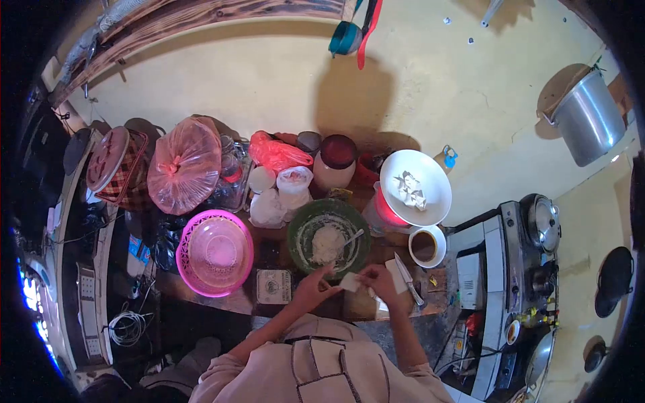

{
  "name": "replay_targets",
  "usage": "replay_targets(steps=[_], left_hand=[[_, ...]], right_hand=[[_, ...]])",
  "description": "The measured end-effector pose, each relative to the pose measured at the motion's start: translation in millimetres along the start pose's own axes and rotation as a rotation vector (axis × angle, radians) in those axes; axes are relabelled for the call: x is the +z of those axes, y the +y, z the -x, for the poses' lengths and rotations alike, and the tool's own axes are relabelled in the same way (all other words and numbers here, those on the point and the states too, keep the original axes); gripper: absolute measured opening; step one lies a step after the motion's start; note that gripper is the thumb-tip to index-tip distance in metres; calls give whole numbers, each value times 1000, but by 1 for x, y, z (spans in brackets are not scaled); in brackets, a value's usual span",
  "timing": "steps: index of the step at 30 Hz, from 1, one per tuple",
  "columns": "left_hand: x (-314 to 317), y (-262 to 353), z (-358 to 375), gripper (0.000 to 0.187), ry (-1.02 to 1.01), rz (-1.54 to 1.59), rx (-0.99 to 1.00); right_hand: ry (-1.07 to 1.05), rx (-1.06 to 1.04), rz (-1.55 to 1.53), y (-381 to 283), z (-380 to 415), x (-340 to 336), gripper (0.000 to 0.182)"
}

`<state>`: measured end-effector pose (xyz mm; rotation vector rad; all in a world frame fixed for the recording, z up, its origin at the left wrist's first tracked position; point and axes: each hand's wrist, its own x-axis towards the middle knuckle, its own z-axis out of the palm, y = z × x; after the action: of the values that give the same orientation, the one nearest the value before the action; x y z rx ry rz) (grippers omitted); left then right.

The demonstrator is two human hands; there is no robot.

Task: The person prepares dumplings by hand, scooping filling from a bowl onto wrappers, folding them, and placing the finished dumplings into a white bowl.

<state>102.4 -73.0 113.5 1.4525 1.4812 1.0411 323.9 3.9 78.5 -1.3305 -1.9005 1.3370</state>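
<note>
A small, flat, pale square [350, 282], like a thin dough wrapper, is held between my two hands above the table's front edge. My left hand [316, 287] pinches it on one side with thumb and fingers. On the opposite side, the closed fingers of my right hand [380, 282] grip it. Just beyond them stands a green bowl [295, 258] with a lumpy whitish mixture [328, 243] and a metal spoon [354, 236] in it. Beside my right hand are more pale sheets [398, 277] and a knife [408, 279].
A white plate [430, 181] with several folded white pieces sits on a red-and-white container [384, 209]. Near it is a bowl of brown liquid [424, 246]. To the left are a pink basket [215, 290] and a lettered box [273, 287]. A stove [514, 232] stands right.
</note>
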Motion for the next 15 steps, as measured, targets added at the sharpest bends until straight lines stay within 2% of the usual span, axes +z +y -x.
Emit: replay_targets(steps=[2,3,5,6,8,11,14,15], left_hand=[[7,-19,-5,21,-27,-163,53],[4,-21,-4,20,-8,-171,-50],[-11,-28,-8,19,26,-185,-249],[-20,-39,-9,18,131,-174,-171],[-33,-71,-14,16,341,-148,-17],[-46,-92,-32,15,566,-248,-8],[-47,-131,-52,15,565,-63,-101],[-50,-125,-56,15,504,64,-263]], right_hand=[[-19,49,-93,-21,-6,25,16],[-27,74,-140,-29,-12,32,17],[168,-242,355,-33,-34,35,17],[267,-396,606,-32,-48,34,17],[311,-640,1046,-22,-82,25,20],[-7,-571,1423,-10,-116,28,23],[-7,-764,1439,-4,-131,30,21],[-154,-629,1415,-10,-134,29,20]])
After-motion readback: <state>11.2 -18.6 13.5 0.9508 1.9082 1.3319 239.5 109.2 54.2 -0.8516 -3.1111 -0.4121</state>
